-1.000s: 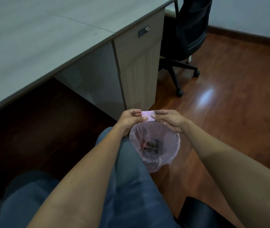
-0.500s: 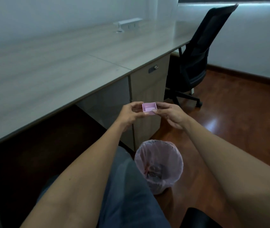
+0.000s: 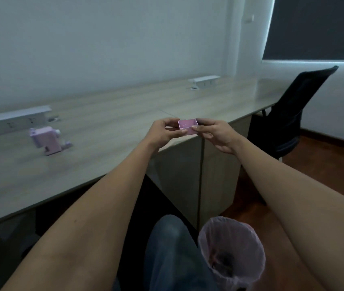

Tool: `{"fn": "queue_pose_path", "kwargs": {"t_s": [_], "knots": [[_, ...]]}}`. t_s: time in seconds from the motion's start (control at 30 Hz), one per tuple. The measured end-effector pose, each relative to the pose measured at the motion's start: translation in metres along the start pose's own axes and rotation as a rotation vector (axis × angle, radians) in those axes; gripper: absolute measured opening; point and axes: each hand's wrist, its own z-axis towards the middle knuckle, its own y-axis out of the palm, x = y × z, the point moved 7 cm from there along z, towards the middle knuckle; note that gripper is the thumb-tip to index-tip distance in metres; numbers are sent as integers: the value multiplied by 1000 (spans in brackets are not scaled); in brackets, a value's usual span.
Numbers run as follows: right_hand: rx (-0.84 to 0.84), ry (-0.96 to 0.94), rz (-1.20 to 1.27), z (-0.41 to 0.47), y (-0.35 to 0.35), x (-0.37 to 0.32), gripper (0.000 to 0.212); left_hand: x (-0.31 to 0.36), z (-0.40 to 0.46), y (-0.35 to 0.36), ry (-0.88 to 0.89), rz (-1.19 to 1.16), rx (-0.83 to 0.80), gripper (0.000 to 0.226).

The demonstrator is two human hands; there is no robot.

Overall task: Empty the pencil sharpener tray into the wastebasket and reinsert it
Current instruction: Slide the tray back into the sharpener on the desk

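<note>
A small pink tray (image 3: 188,125) is held upright, open side up, between both hands above the desk's front edge. My left hand (image 3: 166,131) pinches its left end and my right hand (image 3: 216,132) pinches its right end. The tray looks empty inside. The pink pencil sharpener (image 3: 47,140) stands on the desk far to the left, blurred. The wastebasket (image 3: 233,252), lined with a pink bag and holding dark scraps, sits on the floor below my right forearm.
A long wooden desk (image 3: 112,122) carries two white socket bars (image 3: 13,117) (image 3: 203,79). A drawer cabinet (image 3: 217,177) stands under the desk by the wastebasket. A black office chair (image 3: 292,114) is at the right. My knee (image 3: 171,244) is beside the basket.
Both hands have lifted the tray from over the wastebasket up to desk height. The tray has turned open side up. My view has risen, bringing the sharpener into sight.
</note>
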Motion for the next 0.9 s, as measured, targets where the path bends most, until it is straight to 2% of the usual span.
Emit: {"fn": "queue_pose_path", "kwargs": {"t_s": [0.17,0.33,0.53,0.67,0.8,0.9], "knots": [[-142,-25,-31,28,78,-21,36,29,-19,-81,-7,56,100,61],[-283,-49,-23,53,170,-43,24,51,-45,-167,4,108,245,53],[-448,-70,-41,79,286,-60,20,80,-94,-269,34,173,401,43],[-496,-46,-20,95,348,-50,26,80,-123,-326,12,208,476,45],[-522,1,11,109,395,-27,43,68,-146,-373,-24,218,549,45],[-547,9,-19,118,415,-8,44,54,-160,-398,-51,207,604,43]]}}
